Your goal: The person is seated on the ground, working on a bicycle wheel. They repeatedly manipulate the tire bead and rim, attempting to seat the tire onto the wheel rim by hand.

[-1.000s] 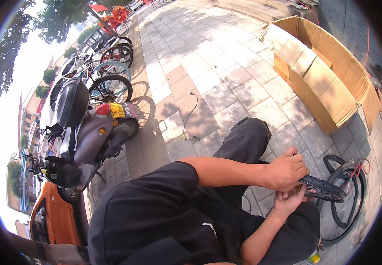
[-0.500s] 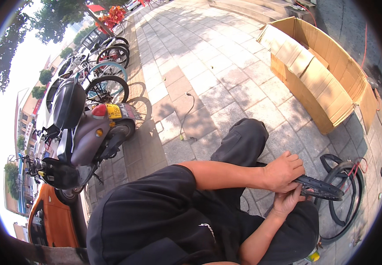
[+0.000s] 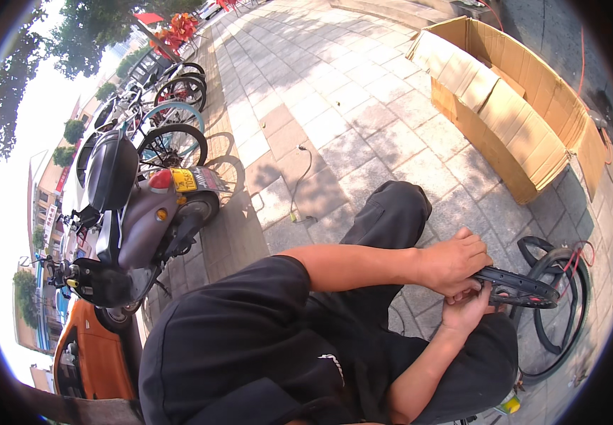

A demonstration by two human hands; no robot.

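Note:
Between my bent legs, both my hands close on a black, hoop-like bicycle rim (image 3: 522,285) with small holes along its side. My left hand (image 3: 455,263) is wrapped over the near end of the rim, back of the hand up. Right below it, my right hand (image 3: 466,310) pinches the rim's edge with bent fingers; the fingertips of both hands meet there and partly hide each other. A black rubber tyre or tube (image 3: 581,333) lies in loops on the paving beside the rim, with a thin red cord (image 3: 577,261) over it.
A large open cardboard box (image 3: 490,106) stands on the paving (image 3: 320,184) ahead. A short cable (image 3: 308,170) lies on the ground. To the left are a parked scooter (image 3: 150,219), several bicycles (image 3: 179,134) and an orange car (image 3: 101,354). A yellow-capped item (image 3: 510,405) sits by my right leg.
The rim has shifted slightly to the right. My right hand has moved a little up and right, its fingers now tucked closer under my left hand. Both hands keep hold.

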